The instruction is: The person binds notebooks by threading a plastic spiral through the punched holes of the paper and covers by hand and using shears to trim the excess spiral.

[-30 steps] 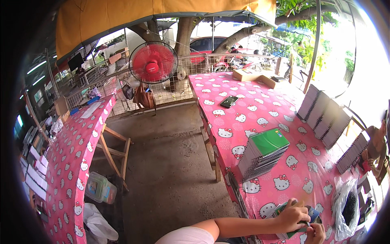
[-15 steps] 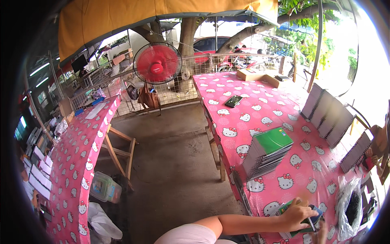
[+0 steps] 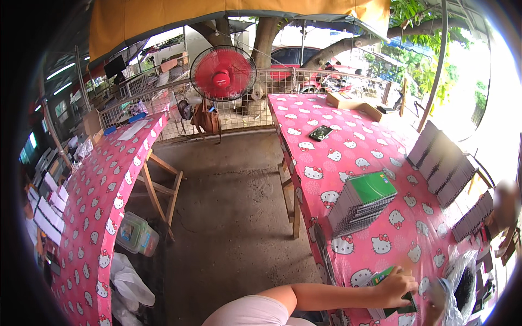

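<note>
At the near edge of the right-hand pink table, my left hand [image 3: 399, 288] has its fingers bent over a green spiral notebook [image 3: 383, 276], gripping it against the table. The hand covers much of the cover. Just to its right is my right hand [image 3: 436, 300], smeared by motion, so its fingers and anything in them cannot be made out. It is beside a clear plastic bag [image 3: 451, 271] with a bundle of black coils [image 3: 465, 290] inside. Beyond my left hand stands a tall stack of green-covered spiral notebooks [image 3: 372, 187].
A phone [image 3: 321, 133] lies farther up the pink patterned table [image 3: 348, 155]. Rows of bound notebooks [image 3: 440, 160] stand along the right side, near a blurred person [image 3: 505, 204]. A second pink table [image 3: 89, 217] is at left, with a red fan [image 3: 223, 76] beyond.
My right hand has moved right, from the notebook toward the plastic bag. My left hand stays on the notebook, and the dark blue piece by its fingers no longer shows there. The view has shifted slightly.
</note>
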Motion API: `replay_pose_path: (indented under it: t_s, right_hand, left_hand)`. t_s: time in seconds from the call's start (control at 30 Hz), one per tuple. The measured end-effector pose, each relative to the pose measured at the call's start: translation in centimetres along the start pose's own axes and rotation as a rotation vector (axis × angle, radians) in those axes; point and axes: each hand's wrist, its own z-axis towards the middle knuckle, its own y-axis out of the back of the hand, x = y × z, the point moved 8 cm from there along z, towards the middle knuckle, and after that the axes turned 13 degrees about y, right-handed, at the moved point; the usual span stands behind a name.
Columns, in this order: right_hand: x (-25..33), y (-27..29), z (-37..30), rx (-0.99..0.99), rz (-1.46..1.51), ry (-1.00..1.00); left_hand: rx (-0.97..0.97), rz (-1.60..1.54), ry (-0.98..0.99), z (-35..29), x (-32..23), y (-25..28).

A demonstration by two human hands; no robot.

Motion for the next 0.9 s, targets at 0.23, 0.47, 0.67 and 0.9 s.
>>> replay_pose_path:
  t_s: [0.23,0.47,0.67,0.9]
  right_hand:
    - [10.6,-1.6,2.8,0.130,0.052,0.250]
    - [11.3,-1.8,3.0,0.130,0.052,0.285]
    - [10.3,-1.3,3.3,0.075,-0.007,0.318]
    - [11.2,-5.0,5.5,0.111,0.310,0.212]
  left_hand:
    - [0.104,-0.035,0.032,0.9,-0.2,-0.2]
    - [-0.020,-0.211,0.005,0.3,0.9,2.0]
    - [0.015,-0.684,0.295,-0.2,4.3,2.5]
    - [-0.118,-0.956,0.385,-1.8,8.1,4.7]
